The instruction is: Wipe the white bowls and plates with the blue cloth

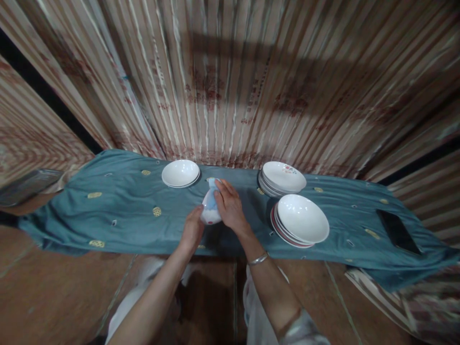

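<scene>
My left hand [193, 227] grips the near left edge of a small white bowl [209, 218] with a red mark, held tilted over the table. My right hand [231, 207] presses a light blue cloth [212, 197] against the bowl, its fingers bent over the cloth. The cloth covers much of the bowl. Behind and to the left of my hands sit two stacked white bowls [180, 172]. Right of my hands stand a stack of plates [283, 176], the top one with a floral print, and a stack of white bowls [304, 218].
A teal patterned cloth [132, 215] covers the long narrow table. A black phone [398, 231] lies at its right end. Beyond the left end is a clear tray-like thing [30, 184]. A striped curtain [215, 86] hangs close behind the table.
</scene>
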A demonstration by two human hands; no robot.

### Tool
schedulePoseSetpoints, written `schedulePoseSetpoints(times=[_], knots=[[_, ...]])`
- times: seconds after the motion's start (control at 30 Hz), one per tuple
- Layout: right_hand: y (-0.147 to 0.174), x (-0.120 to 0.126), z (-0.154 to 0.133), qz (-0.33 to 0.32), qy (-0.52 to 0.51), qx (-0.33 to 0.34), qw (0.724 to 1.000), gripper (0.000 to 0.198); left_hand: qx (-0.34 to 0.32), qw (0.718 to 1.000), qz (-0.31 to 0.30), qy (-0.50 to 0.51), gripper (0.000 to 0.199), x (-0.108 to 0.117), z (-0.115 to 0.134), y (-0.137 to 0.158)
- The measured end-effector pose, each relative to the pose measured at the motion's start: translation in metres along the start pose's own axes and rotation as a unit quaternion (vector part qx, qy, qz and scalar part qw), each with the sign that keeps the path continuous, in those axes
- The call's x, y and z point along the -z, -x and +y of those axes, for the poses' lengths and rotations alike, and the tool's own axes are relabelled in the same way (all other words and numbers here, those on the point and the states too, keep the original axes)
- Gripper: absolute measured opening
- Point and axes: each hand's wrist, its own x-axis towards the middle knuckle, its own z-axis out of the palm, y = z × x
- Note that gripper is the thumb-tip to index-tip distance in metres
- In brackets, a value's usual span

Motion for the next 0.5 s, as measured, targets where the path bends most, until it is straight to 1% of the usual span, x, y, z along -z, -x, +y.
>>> schedulePoseSetpoints(times=[0.07,0.13,0.23,0.3,0.37,0.43,0.5], knots=[[-0.004,-0.001,0.01,0.006,-0.045,-0.029,0.999,0.044,-0.026,1.0,-0.016,-0.006,0.006,-0.002,-0.001,0.001],[-0.008,-0.004,0.023,0.006,-0.101,-0.07,0.992,0.044,-0.027,0.999,-0.026,-0.013,0.012,-0.003,0.0,0.002],[-0.009,-0.011,0.045,-0.004,-0.19,-0.151,0.97,0.046,-0.017,1.0,-0.006,-0.019,0.019,-0.003,0.002,0.004],[-0.007,-0.019,0.059,-0.006,-0.24,-0.185,0.953,0.049,-0.019,1.0,0.016,-0.01,0.019,-0.003,0.003,0.004],[-0.004,-0.028,0.07,-0.002,-0.269,-0.204,0.941,0.051,-0.023,0.999,0.023,0.001,0.018,-0.002,0.002,0.004],[0.0,-0.037,0.078,0.005,-0.274,-0.209,0.939,0.053,-0.025,1.0,0.017,0.006,0.017,-0.002,0.003,0.003],[0.004,-0.045,0.081,0.025,-0.237,-0.168,0.957,0.054,-0.018,1.0,0.013,0.012,0.017,-0.002,0.004,0.003]])
